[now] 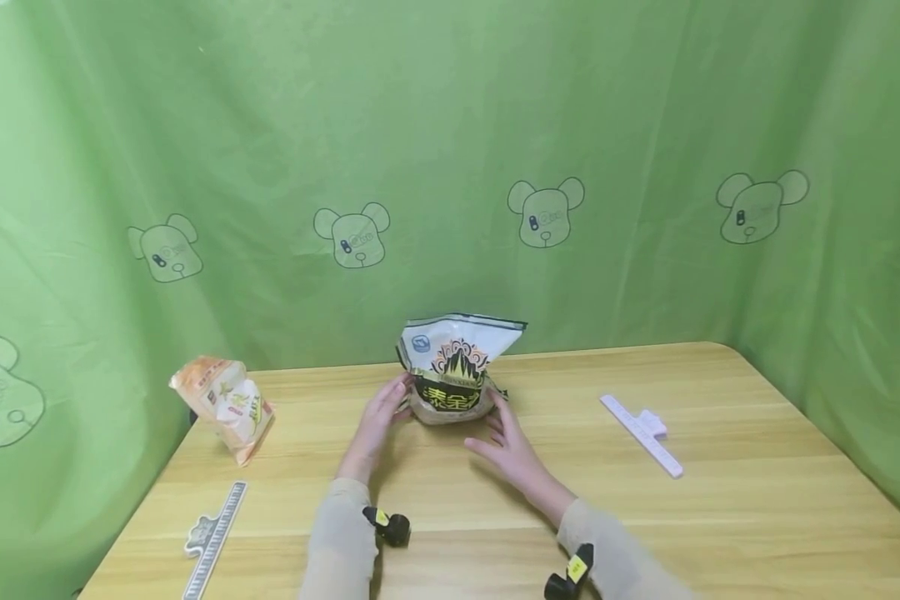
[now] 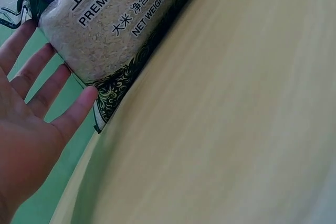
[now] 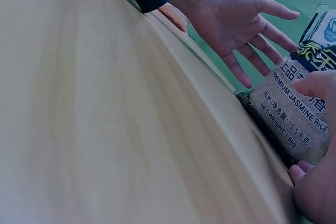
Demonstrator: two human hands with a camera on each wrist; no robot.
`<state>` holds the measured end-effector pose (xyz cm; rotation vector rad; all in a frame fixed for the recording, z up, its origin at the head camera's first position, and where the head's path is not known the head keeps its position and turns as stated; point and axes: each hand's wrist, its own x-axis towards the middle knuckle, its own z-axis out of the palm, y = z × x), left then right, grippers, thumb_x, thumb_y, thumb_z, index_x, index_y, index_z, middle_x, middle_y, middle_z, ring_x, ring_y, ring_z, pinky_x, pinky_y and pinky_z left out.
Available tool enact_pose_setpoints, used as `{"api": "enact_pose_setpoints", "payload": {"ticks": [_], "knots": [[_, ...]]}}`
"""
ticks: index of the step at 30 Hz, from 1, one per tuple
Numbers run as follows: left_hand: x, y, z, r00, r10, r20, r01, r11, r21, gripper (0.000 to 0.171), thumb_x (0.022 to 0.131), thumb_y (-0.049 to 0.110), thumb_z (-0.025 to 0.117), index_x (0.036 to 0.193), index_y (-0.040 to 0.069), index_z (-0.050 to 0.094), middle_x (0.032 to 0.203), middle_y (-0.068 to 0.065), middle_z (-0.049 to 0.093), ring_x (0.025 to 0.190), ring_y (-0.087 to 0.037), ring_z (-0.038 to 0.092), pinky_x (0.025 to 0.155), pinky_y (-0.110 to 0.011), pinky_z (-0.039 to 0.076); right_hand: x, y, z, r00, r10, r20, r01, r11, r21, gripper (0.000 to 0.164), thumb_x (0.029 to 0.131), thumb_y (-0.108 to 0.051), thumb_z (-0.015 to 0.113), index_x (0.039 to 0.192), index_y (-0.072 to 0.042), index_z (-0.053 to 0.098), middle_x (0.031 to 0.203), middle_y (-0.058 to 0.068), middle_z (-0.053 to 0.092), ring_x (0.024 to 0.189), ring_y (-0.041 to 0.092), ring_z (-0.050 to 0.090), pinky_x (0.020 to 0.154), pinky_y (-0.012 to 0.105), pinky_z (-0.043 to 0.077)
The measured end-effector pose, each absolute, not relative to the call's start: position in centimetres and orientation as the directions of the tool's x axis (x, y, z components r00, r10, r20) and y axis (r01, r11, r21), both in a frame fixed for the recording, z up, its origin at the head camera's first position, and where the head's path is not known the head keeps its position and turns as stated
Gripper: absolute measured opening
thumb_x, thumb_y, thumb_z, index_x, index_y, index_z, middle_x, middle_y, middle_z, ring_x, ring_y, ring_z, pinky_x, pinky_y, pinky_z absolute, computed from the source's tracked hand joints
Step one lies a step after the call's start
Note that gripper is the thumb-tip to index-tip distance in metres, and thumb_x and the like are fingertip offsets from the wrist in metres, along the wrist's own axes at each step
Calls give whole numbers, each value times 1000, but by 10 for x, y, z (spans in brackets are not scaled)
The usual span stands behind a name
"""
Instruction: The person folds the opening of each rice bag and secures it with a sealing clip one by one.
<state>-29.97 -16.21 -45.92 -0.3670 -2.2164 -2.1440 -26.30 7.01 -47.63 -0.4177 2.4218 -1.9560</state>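
A bag of jasmine rice point(image 1: 457, 387) stands upright at the back middle of the wooden table, its white top leaning over to the right. At its left side is my left hand point(image 1: 378, 410), which touches the edge with straight, spread fingertips; the left wrist view shows these fingers point(image 2: 39, 69) against the bag's side. My right hand point(image 1: 513, 448) lies along the bag's right side with the thumb held apart. In the right wrist view that hand point(image 3: 317, 195) is partly cut off, its fingertips low by the bag's bottom edge.
An orange and white packet point(image 1: 228, 407) leans at the table's left back edge. A grey sealing clip point(image 1: 213, 542) lies at the front left, and a pale purple sealing clip point(image 1: 641, 433) on the right. Behind the table point(image 1: 742, 500) hangs a green curtain point(image 1: 450, 125) with bear faces.
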Motion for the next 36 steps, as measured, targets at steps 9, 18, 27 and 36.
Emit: {"api": "enact_pose_setpoints", "payload": {"ticks": [9, 18, 27, 36], "knots": [[-296, -147, -457, -973, 164, 162, 169, 27, 985, 54, 102, 39, 42, 146, 8, 40, 152, -16, 41, 140, -36, 38, 113, -55, 36, -260, 88, -478, -968, -195, 160, -201, 214, -956, 93, 89, -13, 69, 156, -9, 5, 163, 20, 4, 142, 49, 27, 117, 54, 27], [-291, -133, -455, -964, 212, 159, 161, -9, 987, 53, 104, 36, 41, 148, 7, 37, 155, -16, 37, 143, -36, 34, 114, -57, 33, -253, 104, -475, -970, -194, 146, -186, 204, -961, 93, 88, -14, 69, 156, -11, 6, 163, 20, 4, 143, 48, 27, 118, 54, 26], [-291, -121, -455, -945, 283, 165, 173, 5, 985, 55, 104, 38, 37, 149, 6, 35, 157, -15, 34, 144, -35, 33, 115, -55, 33, -247, 123, -473, -968, -197, 152, -189, 181, -965, 94, 88, -13, 69, 156, -9, 4, 163, 22, 3, 142, 50, 26, 117, 57, 26], [-290, -108, -459, -923, 350, 159, 162, -21, 987, 55, 105, 42, 31, 150, 12, 34, 159, -10, 32, 147, -31, 29, 115, -56, 32, -241, 141, -473, -969, -190, 157, -194, 194, -962, 94, 88, -12, 69, 156, -9, 3, 163, 22, 2, 141, 51, 25, 115, 58, 27]]}}
